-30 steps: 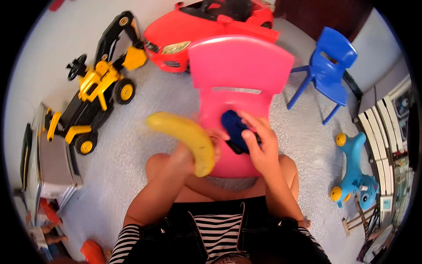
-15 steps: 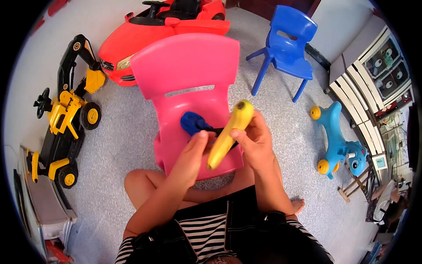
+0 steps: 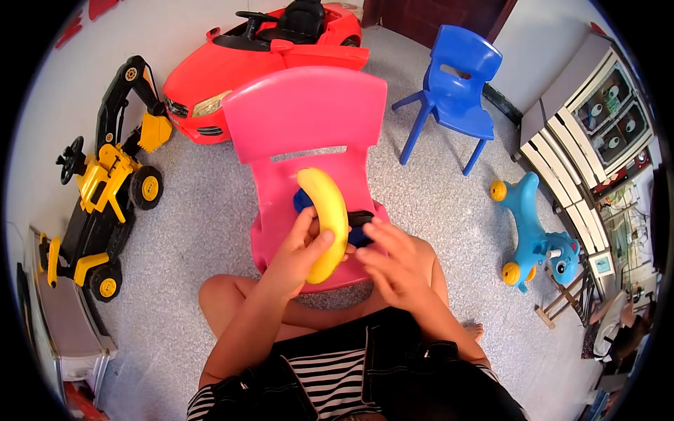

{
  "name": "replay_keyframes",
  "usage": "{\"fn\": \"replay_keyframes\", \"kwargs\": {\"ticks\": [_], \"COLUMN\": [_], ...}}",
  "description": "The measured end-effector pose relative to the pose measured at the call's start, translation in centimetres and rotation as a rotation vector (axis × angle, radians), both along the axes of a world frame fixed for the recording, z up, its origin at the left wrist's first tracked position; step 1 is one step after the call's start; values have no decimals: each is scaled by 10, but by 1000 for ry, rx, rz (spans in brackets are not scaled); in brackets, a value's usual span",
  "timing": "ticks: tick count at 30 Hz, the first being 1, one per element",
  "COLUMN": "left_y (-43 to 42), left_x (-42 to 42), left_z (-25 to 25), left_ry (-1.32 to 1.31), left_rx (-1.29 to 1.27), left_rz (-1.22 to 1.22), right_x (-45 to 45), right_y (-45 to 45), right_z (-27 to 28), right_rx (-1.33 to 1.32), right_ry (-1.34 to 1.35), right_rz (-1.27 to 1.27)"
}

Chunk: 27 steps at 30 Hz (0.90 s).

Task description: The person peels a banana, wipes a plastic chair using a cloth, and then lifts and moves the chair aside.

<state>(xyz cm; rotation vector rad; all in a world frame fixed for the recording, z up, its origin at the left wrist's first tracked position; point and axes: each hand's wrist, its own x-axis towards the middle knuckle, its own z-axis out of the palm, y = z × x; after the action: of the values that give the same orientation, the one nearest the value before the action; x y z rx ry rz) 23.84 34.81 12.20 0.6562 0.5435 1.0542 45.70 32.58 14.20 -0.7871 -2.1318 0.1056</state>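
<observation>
A yellow banana (image 3: 328, 224) stands nearly upright in my left hand (image 3: 300, 247), whose thumb and fingers are closed round its lower half. My right hand (image 3: 394, 265) is just right of the banana, fingers apart, holding nothing. Both hands are over the front of the seat of a pink chair (image 3: 305, 116). On that seat, partly hidden behind the banana and hands, lies a dark blue item (image 3: 302, 201) with a black part (image 3: 361, 218); what it is I cannot make out.
Behind the pink chair is a red toy car (image 3: 203, 77). A yellow and black toy excavator (image 3: 109, 182) stands left. To the right are a blue chair (image 3: 460, 88), a blue ride-on toy (image 3: 528, 217) and white drawers (image 3: 562, 168). My crossed legs (image 3: 228, 298) are below.
The banana was in my left hand, then between both hands with my right hand gripping it; now my left hand alone holds it. My right hand has opened. The view has shifted.
</observation>
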Motion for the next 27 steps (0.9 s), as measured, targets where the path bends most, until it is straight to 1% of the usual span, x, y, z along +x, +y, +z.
{"fn": "replay_keyframes", "kwargs": {"ticks": [1, 2, 3, 4, 6, 7, 8, 10, 11, 13, 18, 21, 23, 24, 27], "left_y": [-1, -3, -3, -6, -11, -12, -14, -19, -21, -23, -25, -24, -24, -23, -22], "left_x": [-2, -4, -3, -2, 2, 5, 5, 4, 4, 3, 1, -3, -8, -10, -15], "left_z": [0, 0, -9, -10, -11, -13, -11, -2, 3, 13, 21, 22, 23, 24, 28], "left_ry": [155, 310, 421, 422, 743, 798, 799, 1027, 1027, 1135, 1193, 1228, 1251, 1251, 1240], "left_rx": [133, 262, 362, 362, 580, 662, 664, 757, 756, 798, 788, 818, 842, 853, 837], "left_rz": [12, 23, 74, 70, 142, 212, 210, 275, 273, 309, 288, 288, 281, 256, 193], "right_x": [2, 1, 0, -1, -7, -10, -12, -15, -17, -22, -20, -14, -8, -7, -7], "right_y": [-2, -3, -3, -3, 4, 6, 8, 12, 14, 14, 19, 24, 26, 27, 28], "right_z": [0, -2, -7, -10, 2, 6, 10, 15, 17, 27, 33, 37, 36, 35, 31], "right_rx": [-100, -104, -318, -529, -513, -463, -414, -390, -366, -377, -369, -409, -467, -468, -539], "right_ry": [86, 84, 301, 521, 532, 499, 465, 468, 468, 467, 419, 396, 348, 348, 430], "right_rz": [-81, -81, -99, -117, -102, -90, -77, -89, -98, -97, -85, -47, 46, 44, 110]}}
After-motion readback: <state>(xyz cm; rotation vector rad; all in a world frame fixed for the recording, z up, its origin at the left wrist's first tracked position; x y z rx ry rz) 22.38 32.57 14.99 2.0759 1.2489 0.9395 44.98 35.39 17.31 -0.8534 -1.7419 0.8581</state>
